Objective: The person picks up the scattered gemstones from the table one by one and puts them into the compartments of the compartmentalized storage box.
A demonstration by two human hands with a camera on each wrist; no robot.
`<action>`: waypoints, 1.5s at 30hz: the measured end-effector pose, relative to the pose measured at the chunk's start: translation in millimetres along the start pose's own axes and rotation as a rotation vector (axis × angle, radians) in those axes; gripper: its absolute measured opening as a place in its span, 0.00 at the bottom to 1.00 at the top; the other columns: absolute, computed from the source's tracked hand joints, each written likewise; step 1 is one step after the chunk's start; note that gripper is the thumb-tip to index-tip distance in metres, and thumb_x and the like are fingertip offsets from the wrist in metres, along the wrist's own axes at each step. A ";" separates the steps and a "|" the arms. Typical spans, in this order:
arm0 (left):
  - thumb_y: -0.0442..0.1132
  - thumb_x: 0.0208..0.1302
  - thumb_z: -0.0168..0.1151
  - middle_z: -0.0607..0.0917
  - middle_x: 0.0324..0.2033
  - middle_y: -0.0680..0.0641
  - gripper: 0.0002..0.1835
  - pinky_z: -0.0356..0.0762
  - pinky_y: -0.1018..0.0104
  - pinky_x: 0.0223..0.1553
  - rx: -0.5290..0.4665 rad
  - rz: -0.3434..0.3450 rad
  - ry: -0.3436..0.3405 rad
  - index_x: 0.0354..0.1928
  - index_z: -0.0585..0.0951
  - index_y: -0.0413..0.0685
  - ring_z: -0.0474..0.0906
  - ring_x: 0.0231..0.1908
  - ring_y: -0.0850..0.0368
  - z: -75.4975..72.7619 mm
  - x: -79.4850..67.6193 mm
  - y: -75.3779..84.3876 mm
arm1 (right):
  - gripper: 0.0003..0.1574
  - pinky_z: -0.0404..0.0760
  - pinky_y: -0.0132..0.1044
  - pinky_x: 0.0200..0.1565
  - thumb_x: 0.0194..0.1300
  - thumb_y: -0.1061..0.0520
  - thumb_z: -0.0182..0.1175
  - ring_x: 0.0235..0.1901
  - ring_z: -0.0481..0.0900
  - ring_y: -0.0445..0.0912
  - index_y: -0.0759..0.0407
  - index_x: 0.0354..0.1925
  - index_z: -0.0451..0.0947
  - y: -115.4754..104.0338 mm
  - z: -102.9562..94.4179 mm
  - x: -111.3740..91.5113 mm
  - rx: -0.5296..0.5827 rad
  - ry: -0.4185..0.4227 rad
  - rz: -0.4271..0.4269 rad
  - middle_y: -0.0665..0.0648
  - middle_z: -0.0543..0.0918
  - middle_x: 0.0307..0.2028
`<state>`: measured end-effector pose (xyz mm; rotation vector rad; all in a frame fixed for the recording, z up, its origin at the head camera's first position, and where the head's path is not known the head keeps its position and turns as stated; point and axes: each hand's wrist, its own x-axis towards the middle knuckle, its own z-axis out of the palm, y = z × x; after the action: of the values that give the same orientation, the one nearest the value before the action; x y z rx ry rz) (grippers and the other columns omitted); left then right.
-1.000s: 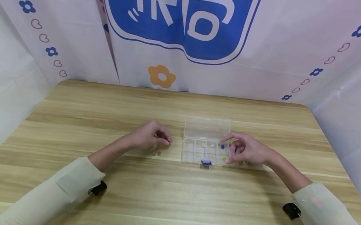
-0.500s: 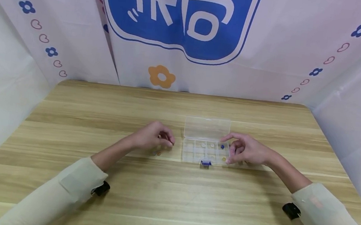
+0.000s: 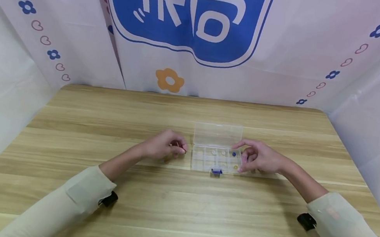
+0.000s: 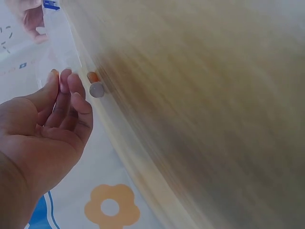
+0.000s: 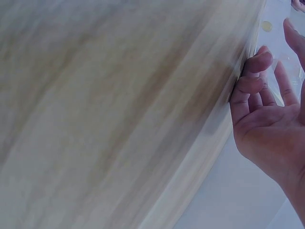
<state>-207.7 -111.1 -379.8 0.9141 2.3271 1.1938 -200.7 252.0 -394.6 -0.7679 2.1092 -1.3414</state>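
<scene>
A clear plastic compartment box point(image 3: 197, 164) lies on the table with its lid point(image 3: 218, 134) folded back and a blue latch point(image 3: 216, 171) in front. My left hand point(image 3: 165, 145), just left of the box, pinches a tiny reddish piece point(image 3: 185, 152) between thumb and forefinger; its kind is too small to tell. At the box's right end, my right hand point(image 3: 263, 157) grips it with the forefinger at the back and the thumb near the front corner. A blue piece point(image 3: 234, 154), a yellow one point(image 3: 235, 167) and several whitish ones sit in separate compartments.
Below my left hand, a grey round piece point(image 4: 96, 89) and an orange piece point(image 4: 92, 77) lie on the wooden table point(image 3: 179, 211). A printed white cloth point(image 3: 278, 85) rises behind the table's back edge.
My left hand has moved slightly right toward the box, carrying the pinched reddish piece. My right hand and the box stay in place.
</scene>
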 end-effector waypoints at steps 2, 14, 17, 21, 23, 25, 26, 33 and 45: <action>0.25 0.71 0.61 0.85 0.32 0.41 0.03 0.82 0.61 0.36 0.002 -0.006 -0.008 0.39 0.83 0.32 0.80 0.31 0.52 0.5 0.9 -0.3 | 0.40 0.75 0.30 0.28 0.59 0.71 0.72 0.25 0.74 0.40 0.74 0.66 0.68 0.1 -0.1 0.0 0.001 0.000 0.001 0.57 0.80 0.29; 0.27 0.75 0.57 0.82 0.31 0.43 0.06 0.80 0.63 0.34 0.017 -0.002 -0.056 0.38 0.80 0.33 0.79 0.30 0.54 5.1 5.2 2.2 | 0.39 0.75 0.30 0.28 0.59 0.71 0.72 0.25 0.74 0.39 0.75 0.66 0.67 0.1 -0.6 0.2 0.001 0.000 -0.002 0.57 0.80 0.29; 0.27 0.76 0.57 0.81 0.30 0.43 0.06 0.79 0.64 0.34 0.031 0.007 -0.056 0.38 0.80 0.33 0.79 0.30 0.54 5.9 6.6 4.0 | 0.40 0.75 0.30 0.28 0.59 0.72 0.72 0.25 0.73 0.40 0.76 0.66 0.67 -0.6 -1.3 -0.1 -0.003 0.001 -0.010 0.58 0.80 0.29; 0.28 0.76 0.57 0.81 0.28 0.43 0.06 0.76 0.67 0.35 0.024 0.009 -0.035 0.38 0.80 0.33 0.77 0.31 0.52 6.8 8.1 7.7 | 0.40 0.74 0.30 0.28 0.58 0.72 0.72 0.24 0.73 0.40 0.76 0.65 0.67 -2.0 -1.2 -0.2 -0.001 0.003 -0.011 0.58 0.80 0.29; 0.28 0.75 0.58 0.81 0.27 0.43 0.05 0.74 0.68 0.35 0.017 0.009 -0.019 0.39 0.81 0.33 0.77 0.31 0.52 7.3 9.0 9.5 | 0.40 0.74 0.30 0.28 0.58 0.72 0.72 0.24 0.73 0.40 0.75 0.65 0.67 -2.4 -1.0 0.1 0.001 0.006 -0.007 0.58 0.80 0.29; 0.27 0.75 0.59 0.81 0.27 0.42 0.05 0.73 0.69 0.34 0.007 0.005 -0.006 0.39 0.82 0.33 0.76 0.31 0.51 8.0 10.1 10.9 | 0.40 0.74 0.30 0.28 0.58 0.72 0.72 0.24 0.73 0.40 0.75 0.66 0.68 -2.6 -0.9 0.0 0.003 0.007 0.000 0.58 0.80 0.29; 0.27 0.74 0.60 0.81 0.27 0.42 0.05 0.72 0.69 0.33 0.003 0.003 -0.001 0.39 0.82 0.33 0.77 0.31 0.51 8.3 10.8 11.5 | 0.40 0.74 0.31 0.28 0.58 0.72 0.72 0.24 0.73 0.40 0.75 0.66 0.68 -2.5 -0.9 0.0 0.006 0.007 0.001 0.58 0.80 0.29; 0.26 0.71 0.63 0.83 0.27 0.39 0.04 0.73 0.71 0.32 -0.013 0.047 0.032 0.37 0.84 0.34 0.77 0.30 0.51 10.2 15.5 16.6 | 0.40 0.75 0.31 0.28 0.59 0.71 0.72 0.25 0.73 0.40 0.75 0.66 0.68 -1.3 -1.1 -0.3 -0.012 0.009 0.009 0.58 0.80 0.29; 0.29 0.70 0.66 0.87 0.33 0.42 0.02 0.83 0.58 0.37 -0.016 0.046 0.031 0.39 0.84 0.35 0.81 0.33 0.46 15.5 23.4 23.8 | 0.40 0.76 0.31 0.29 0.59 0.71 0.72 0.25 0.75 0.40 0.75 0.66 0.67 -1.3 -0.7 -0.4 0.003 -0.002 0.000 0.58 0.80 0.29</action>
<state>-206.6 -75.7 -369.9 0.9549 2.3287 1.2522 -200.6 252.2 -393.1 -0.7671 2.1056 -1.3429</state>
